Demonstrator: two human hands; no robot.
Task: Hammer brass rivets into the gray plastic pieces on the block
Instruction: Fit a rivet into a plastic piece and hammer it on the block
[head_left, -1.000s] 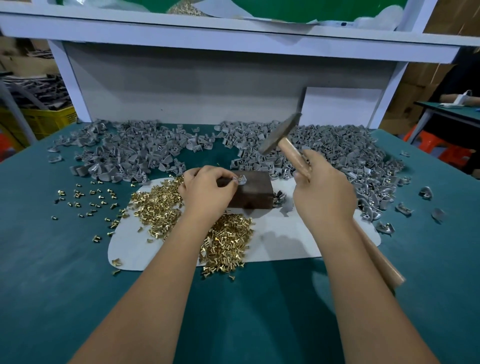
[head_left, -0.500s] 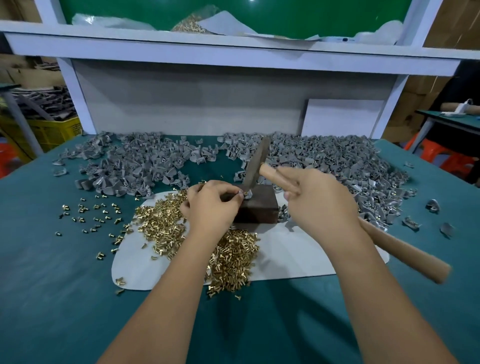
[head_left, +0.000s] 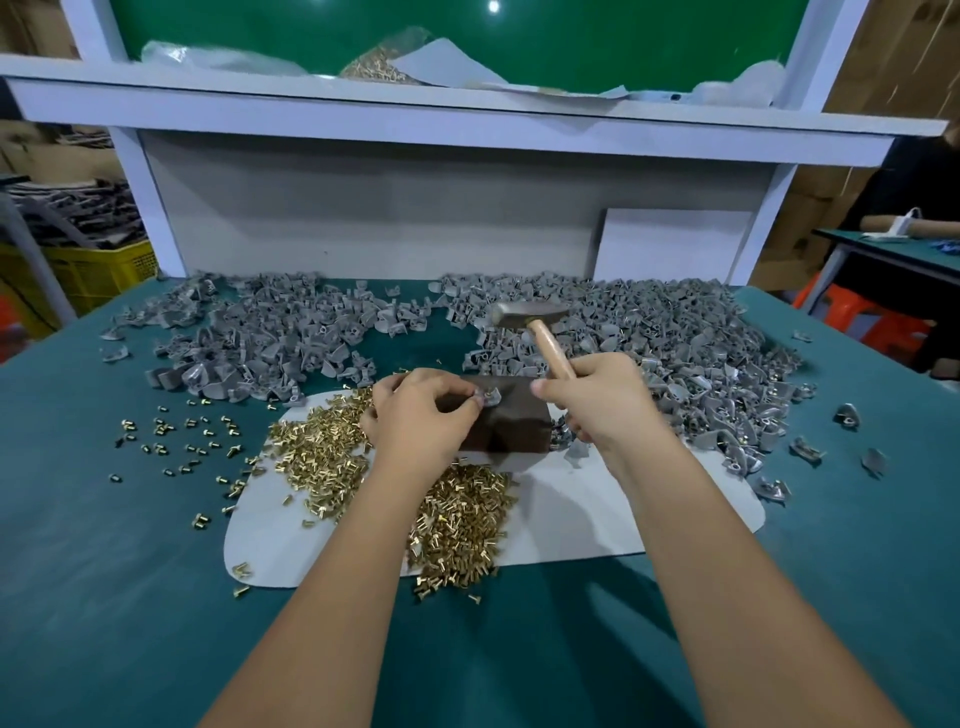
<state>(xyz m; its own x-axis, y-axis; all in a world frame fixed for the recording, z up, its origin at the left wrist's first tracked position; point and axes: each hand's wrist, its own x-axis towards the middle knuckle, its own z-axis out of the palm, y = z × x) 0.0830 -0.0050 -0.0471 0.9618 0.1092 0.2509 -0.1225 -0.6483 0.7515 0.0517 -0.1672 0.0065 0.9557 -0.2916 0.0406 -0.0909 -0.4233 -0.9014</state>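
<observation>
Gray plastic piece (head_left: 491, 399) sits on the dark block (head_left: 511, 423), pinched by the left hand (head_left: 421, 415). Right hand (head_left: 605, 402) grips the raised hammer (head_left: 530, 315); a crooked hit might smack fingers.

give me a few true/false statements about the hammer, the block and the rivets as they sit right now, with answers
1. The right hand grips the hammer by its wooden handle. True.
2. The hammer head rests flat on the block. False: it is raised above and behind the block, over the gray pieces.
3. The left hand pinches a gray plastic piece on top of the block. True.
4. The main heap of brass rivets lies on the bare green table. False: most of it lies on a white mat, with loose strays on the table to the left.
5. The block is bright yellow. False: it is dark brown.
</observation>
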